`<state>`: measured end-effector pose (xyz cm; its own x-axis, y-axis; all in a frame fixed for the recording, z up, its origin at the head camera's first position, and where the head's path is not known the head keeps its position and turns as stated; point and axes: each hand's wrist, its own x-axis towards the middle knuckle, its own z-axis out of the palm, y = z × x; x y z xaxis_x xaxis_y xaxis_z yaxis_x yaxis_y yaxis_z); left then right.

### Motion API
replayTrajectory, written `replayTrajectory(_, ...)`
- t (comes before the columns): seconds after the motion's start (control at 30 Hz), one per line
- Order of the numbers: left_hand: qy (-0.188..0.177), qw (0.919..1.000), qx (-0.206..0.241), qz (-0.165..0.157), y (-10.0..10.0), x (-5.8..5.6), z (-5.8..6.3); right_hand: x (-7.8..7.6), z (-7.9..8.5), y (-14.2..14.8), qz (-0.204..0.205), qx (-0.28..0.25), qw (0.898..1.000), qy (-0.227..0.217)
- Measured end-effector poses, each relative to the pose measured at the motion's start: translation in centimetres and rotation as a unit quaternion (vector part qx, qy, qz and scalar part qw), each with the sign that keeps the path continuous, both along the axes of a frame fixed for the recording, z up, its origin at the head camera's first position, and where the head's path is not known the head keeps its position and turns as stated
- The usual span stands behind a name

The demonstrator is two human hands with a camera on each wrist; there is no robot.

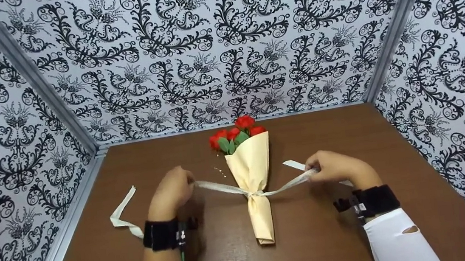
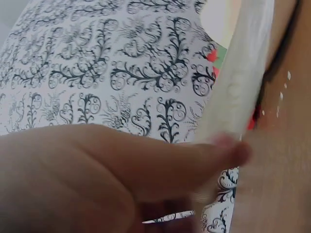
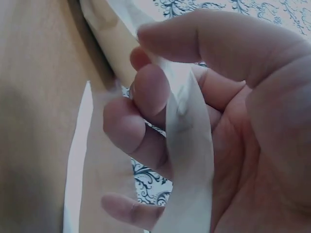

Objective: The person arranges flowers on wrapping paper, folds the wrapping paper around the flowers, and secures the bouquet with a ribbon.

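Observation:
A bouquet of red roses point(image 1: 244, 122) with green leaves lies on the table, wrapped in cream paper point(image 1: 249, 158). A whitish ribbon point(image 1: 221, 187) circles the wrap's narrow part and crosses over itself at the front. To the left of the bouquet, my left hand point(image 1: 173, 189) pinches one length of the ribbon between thumb and finger, the band running taut in the left wrist view point(image 2: 238, 82). On the other side my right hand point(image 1: 338, 167) pinches the opposite length, whose tail point(image 3: 189, 145) drapes across the palm in the right wrist view.
One loose ribbon end point(image 1: 117, 218) trails on the brown table point(image 1: 311, 242) at the left; the other end point(image 1: 294, 165) sticks out beside the right hand. Small white specks point(image 1: 220, 171) lie left of the wrap. Patterned panels point(image 1: 226, 63) enclose the table's back and sides.

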<state>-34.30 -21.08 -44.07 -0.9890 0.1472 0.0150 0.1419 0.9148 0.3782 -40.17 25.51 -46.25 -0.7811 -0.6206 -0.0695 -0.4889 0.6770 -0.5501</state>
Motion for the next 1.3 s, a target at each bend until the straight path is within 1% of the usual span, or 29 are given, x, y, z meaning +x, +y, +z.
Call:
replayTrajectory(0.1, 0.027, 0.9996, 0.012, -0.002, 0.4, 0.1, 0.3, 0.1, 0.3, 0.3, 0.008, -0.01, 1.0, 0.003)
replayTrajectory(0.2, 0.047, 0.9987, 0.017, -0.012, 0.9, 0.3, 0.7, 0.3, 0.5, 0.5, 0.003, -0.016, 1.0, 0.002)
replayTrajectory(0.27, 0.073, 0.9968, 0.021, -0.025, 1.4, 0.5, 0.9, 0.4, 0.7, 0.5, -0.007, -0.015, 1.0, 0.007)
replayTrajectory(0.33, 0.11, 0.9927, 0.028, -0.04, 2.0, 0.7, 1.2, 0.4, 1.0, 0.6, -0.016, -0.016, 1.0, 0.013)
replayTrajectory(0.37, 0.133, 0.9894, 0.032, -0.049, 2.3, 0.8, 1.3, 0.4, 1.1, 0.6, -0.023, -0.019, 0.999, 0.016)
replayTrajectory(0.43, 0.184, 0.9802, 0.037, -0.064, 3.0, 0.9, 1.5, 0.5, 1.5, 0.7, -0.035, -0.023, 0.999, 0.022)
replayTrajectory(0.53, 0.258, 0.9617, 0.039, -0.083, 4.1, 0.9, 1.6, 0.8, 1.9, 0.7, -0.056, -0.025, 0.998, 0.022)
replayTrajectory(0.6, 0.294, 0.9508, 0.041, -0.09, 4.8, 0.9, 1.7, 1.0, 2.3, 0.8, -0.065, -0.019, 0.997, 0.028)
replayTrajectory(0.67, 0.316, 0.9428, 0.044, -0.095, 5.4, 1.0, 1.7, 1.3, 2.7, 1.0, -0.073, -0.005, 0.997, 0.04)
replayTrajectory(0.73, 0.326, 0.9391, 0.048, -0.098, 5.9, 1.0, 1.7, 1.7, 3.1, 1.2, -0.085, 0.018, 0.995, 0.057)
replayTrajectory(0.8, 0.329, 0.9379, 0.052, -0.098, 6.1, 1.0, 1.7, 2.1, 3.5, 1.5, -0.104, 0.051, 0.99, 0.077)
replayTrajectory(0.93, 0.337, 0.9356, 0.051, -0.094, 6.0, 1.1, 1.7, 2.5, 4.4, 1.9, -0.162, 0.119, 0.974, 0.105)
replayTrajectory(1.0, 0.344, 0.9325, 0.05, -0.097, 6.0, 1.2, 1.8, 2.7, 4.8, 1.9, -0.19, 0.133, 0.966, 0.118)
replayTrajectory(1.1, 0.355, 0.9276, 0.051, -0.105, 6.1, 1.3, 1.9, 3.1, 5.6, 1.7, -0.223, 0.116, 0.958, 0.135)
replayTrajectory(1.17, 0.358, 0.9253, 0.056, -0.113, 6.3, 1.3, 1.9, 3.5, 6.1, 1.3, -0.237, 0.093, 0.956, 0.147)
replayTrajectory(1.23, 0.355, 0.9258, 0.06, -0.117, 6.5, 1.3, 1.8, 3.7, 6.5, 0.5, -0.237, 0.047, 0.958, 0.154)
replayTrajectory(1.3, 0.344, 0.9291, 0.066, -0.117, 6.7, 1.4, 1.7, 3.8, 6.8, -0.7, -0.221, -0.012, 0.962, 0.157)
